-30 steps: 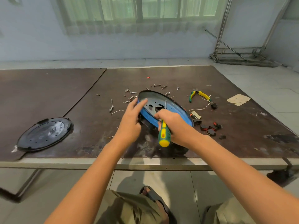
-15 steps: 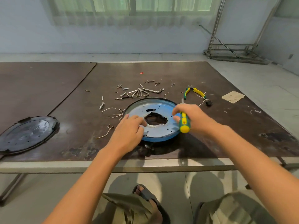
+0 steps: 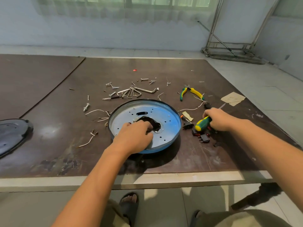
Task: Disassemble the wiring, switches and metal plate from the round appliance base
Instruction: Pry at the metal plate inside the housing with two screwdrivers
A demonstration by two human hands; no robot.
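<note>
Disassembly looks to be at the plate stage. The round blue metal plate (image 3: pixel 165 115) lies flat on the brown tabletop (image 3: pixel 213 71) near its front edge, with the left hand (image 3: pixel 134 138) hooked by its fingers into the plate's ragged central hole (image 3: pixel 156 125). Beside it, over loose black switches (image 3: pixel 204 138), the right hand (image 3: pixel 218 119) grips a green-and-yellow screwdriver (image 3: pixel 202 123). The next move probably calls for a firm upward pull.

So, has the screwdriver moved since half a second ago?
Yes. The screwdriver moved right, off the base rim, and is now over the switches.
</note>
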